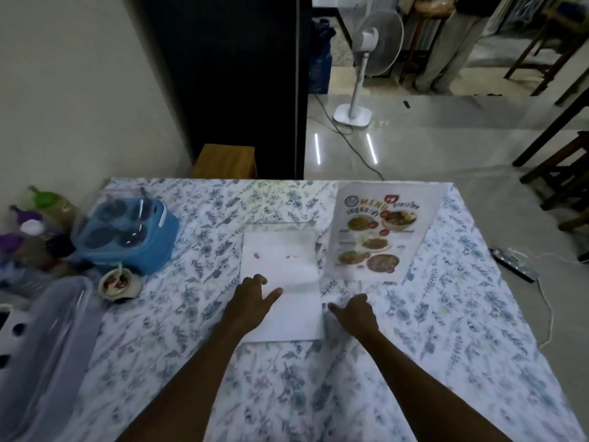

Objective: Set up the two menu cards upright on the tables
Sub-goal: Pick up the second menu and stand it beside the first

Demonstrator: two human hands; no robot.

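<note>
Menu cards first: one printed menu card [379, 232] looks like it's already standing, or at least propped up tilted, on the far right part of the table [446, 330], colour side facing the camera. So I'd call that one done, or nearly, though I can't tell what holds it up from behind.

Second one isn't there yet. It's the white folded card [282, 282] lying flat on the floral cloth, blank side up with a couple of faint pink marks showing, just left of the standing one and right in front of the person.

Left hand [251, 299] is spread out, fingers wide, pressing down on the card's near left part. Right hand [355, 314] sits just off the card's right edge, thumb pointing toward it, loosely open and not gripping anything as far as I can see.

My guess is we're about halfway: this card has to be folded or lifted and stood up. Clutter on the left, a blue condiment caddy [134, 234] and a small sauce cup [118, 283], sits well apart from the cards.
</note>
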